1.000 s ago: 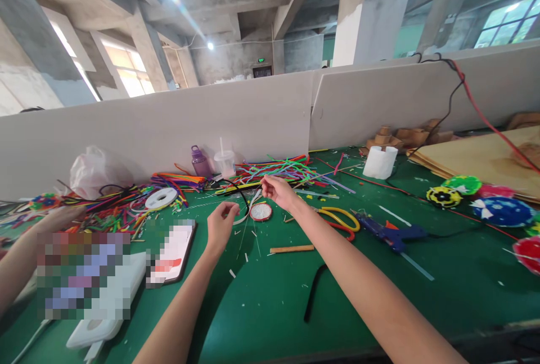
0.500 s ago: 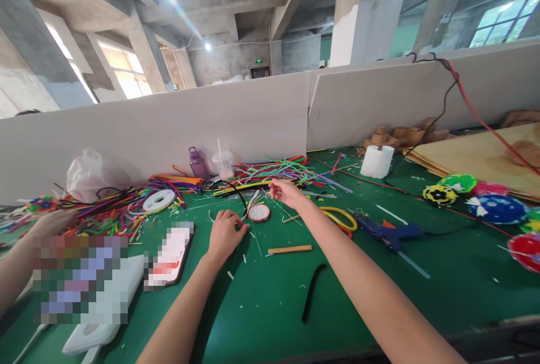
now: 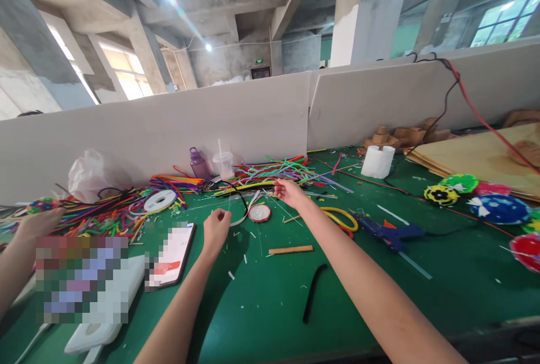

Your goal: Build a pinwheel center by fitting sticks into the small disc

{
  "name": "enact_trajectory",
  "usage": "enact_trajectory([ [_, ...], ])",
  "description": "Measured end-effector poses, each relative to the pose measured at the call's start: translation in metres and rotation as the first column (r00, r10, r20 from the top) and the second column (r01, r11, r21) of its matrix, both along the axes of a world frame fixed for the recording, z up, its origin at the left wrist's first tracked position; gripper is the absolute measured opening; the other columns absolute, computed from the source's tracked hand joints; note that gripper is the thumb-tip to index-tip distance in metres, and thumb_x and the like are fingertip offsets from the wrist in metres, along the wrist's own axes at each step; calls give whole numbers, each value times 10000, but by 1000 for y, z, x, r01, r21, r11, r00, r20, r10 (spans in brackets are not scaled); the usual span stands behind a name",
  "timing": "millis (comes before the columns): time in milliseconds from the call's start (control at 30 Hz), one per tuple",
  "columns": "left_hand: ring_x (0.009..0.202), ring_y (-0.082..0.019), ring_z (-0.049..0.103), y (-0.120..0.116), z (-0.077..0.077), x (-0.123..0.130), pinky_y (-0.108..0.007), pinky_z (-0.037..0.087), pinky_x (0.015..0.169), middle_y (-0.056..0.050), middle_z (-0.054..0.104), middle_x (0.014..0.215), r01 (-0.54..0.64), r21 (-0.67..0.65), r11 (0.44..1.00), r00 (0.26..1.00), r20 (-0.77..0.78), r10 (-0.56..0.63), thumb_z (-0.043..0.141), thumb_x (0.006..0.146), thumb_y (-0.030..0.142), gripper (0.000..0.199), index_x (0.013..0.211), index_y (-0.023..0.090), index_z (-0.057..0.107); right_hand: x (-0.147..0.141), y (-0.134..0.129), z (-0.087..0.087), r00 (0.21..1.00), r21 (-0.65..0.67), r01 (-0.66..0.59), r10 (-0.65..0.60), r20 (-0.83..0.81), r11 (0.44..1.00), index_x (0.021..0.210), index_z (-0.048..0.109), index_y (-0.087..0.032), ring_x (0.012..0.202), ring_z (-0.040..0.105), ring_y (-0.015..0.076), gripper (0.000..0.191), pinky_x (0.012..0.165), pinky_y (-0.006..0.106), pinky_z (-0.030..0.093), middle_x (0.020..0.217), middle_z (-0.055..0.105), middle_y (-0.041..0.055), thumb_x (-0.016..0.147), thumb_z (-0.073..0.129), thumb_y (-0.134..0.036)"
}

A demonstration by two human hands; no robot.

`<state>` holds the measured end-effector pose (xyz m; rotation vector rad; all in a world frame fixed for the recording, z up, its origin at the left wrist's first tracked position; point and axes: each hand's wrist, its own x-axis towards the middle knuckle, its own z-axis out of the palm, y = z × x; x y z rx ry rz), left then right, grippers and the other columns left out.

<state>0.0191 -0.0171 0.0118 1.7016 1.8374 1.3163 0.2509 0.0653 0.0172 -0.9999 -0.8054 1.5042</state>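
My left hand (image 3: pixel 216 232) is raised a little above the table, thumb and fingers pinched together. A faint thin line shows near its fingertips, but I cannot make out what they hold. My right hand (image 3: pixel 290 194) is also closed in a pinch, in front of the pile of pipe cleaners (image 3: pixel 287 170); a fine pale strand runs by it, and whether it is gripped is unclear. Between the hands lies a small round white piece with a red rim (image 3: pixel 259 214). A dark curved cord (image 3: pixel 243 198) bends round beside it. Nearer me are a wooden stick (image 3: pixel 291 250) and a short black pipe cleaner (image 3: pixel 313 296).
A blue glue gun (image 3: pixel 390 233) and yellow loops (image 3: pixel 343 218) lie right. A phone (image 3: pixel 175 254) and white spool (image 3: pixel 160 201) are left, where another person's hand (image 3: pixel 36 223) reaches in. A purple bottle (image 3: pixel 199 164) and lidded cup (image 3: pixel 223 165) stand behind.
My left hand has lifted off the table, shifted slightly left and turned, its fingers now pinched upward. My right hand has barely moved. The other person's hand has shifted slightly left.
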Motion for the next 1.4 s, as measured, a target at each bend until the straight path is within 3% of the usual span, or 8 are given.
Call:
enact_trajectory([
  [267,581,-121,486,-1,6,7,-216,322,503,0,561,635,173,160,972,862,453,-227,621,713,416,249,682,175,565,-5,-3,-3,947,68,55,-74,314,996,888,599,-102,349,506,107,94,364,203,372,474,538,-14,827,545,-149],
  [400,543,-96,450,-4,10,10,-201,282,465,8,535,617,237,197,951,795,524,-306,682,683,453,308,724,161,590,-10,-5,6,875,224,175,-256,411,959,1264,463,-134,345,472,104,452,395,224,385,555,574,-26,826,561,-185],
  [533,515,-79,422,-8,13,13,-204,263,461,14,520,590,312,184,932,754,549,-361,703,675,451,316,717,147,627,-19,-13,22,854,400,153,-325,407,904,1363,361,-180,391,497,89,583,423,219,414,706,623,-5,827,581,-244],
  [667,506,-76,423,-11,15,16,-208,267,465,10,534,577,394,135,909,729,557,-399,709,666,475,348,725,135,664,-27,-25,37,937,378,-201,64,345,904,1194,530,-147,453,560,86,407,384,186,393,740,636,29,848,573,-358],
  [800,503,-72,431,-12,13,17,-201,289,472,7,549,577,483,67,873,700,570,-431,710,675,463,337,744,134,684,-30,-33,42,904,401,-419,331,271,815,1005,641,-147,552,611,85,246,399,149,391,784,648,42,853,574,-328],
  [967,471,-56,432,-11,11,17,-193,300,463,2,573,590,544,48,838,675,568,-471,690,716,434,309,776,131,695,-31,-33,42,914,459,-405,347,208,790,890,667,-131,567,600,76,156,418,138,387,743,650,32,832,587,-252],
  [1200,608,-109,564,-17,16,18,-226,390,548,-89,710,894,600,128,789,569,625,-534,713,719,347,434,1111,177,640,-32,-33,44,959,329,-284,256,125,901,783,620,-132,508,595,74,146,414,145,391,652,650,16,864,510,-185],
  [1400,682,-127,583,-16,15,18,-237,406,574,-101,703,1004,553,152,819,596,615,-517,755,670,300,345,988,173,712,-31,-29,40,975,195,-203,180,130,959,744,601,-106,441,578,71,167,384,142,391,595,647,28,864,487,-129],
])
